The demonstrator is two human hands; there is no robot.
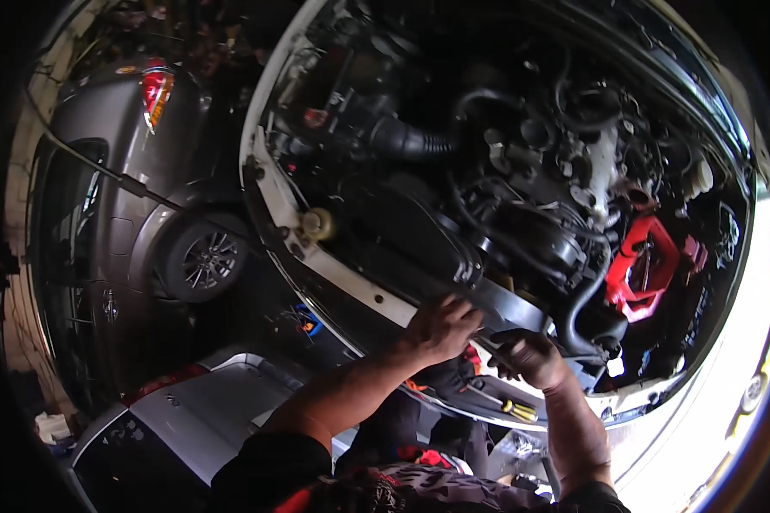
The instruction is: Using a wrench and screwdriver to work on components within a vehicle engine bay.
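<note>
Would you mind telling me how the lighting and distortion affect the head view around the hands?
Head view: engine bay dim, detail lost in shadow; white bodywork at right glares out; fisheye bends edges toward the black rim; left hand and right hand fairly sharp.

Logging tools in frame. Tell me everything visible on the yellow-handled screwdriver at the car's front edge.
The screwdriver lies flat on the white front edge of the engine bay, just below the person's right hand and apart from it, as far as can be seen. Its handle looks like plastic, yellow with dark bands, pointing lower right; a thin, pale metal shaft runs up-left toward a black and red glove-like bundle. The tip is hidden, so its type cannot be told. Neither hand holds it.
</note>
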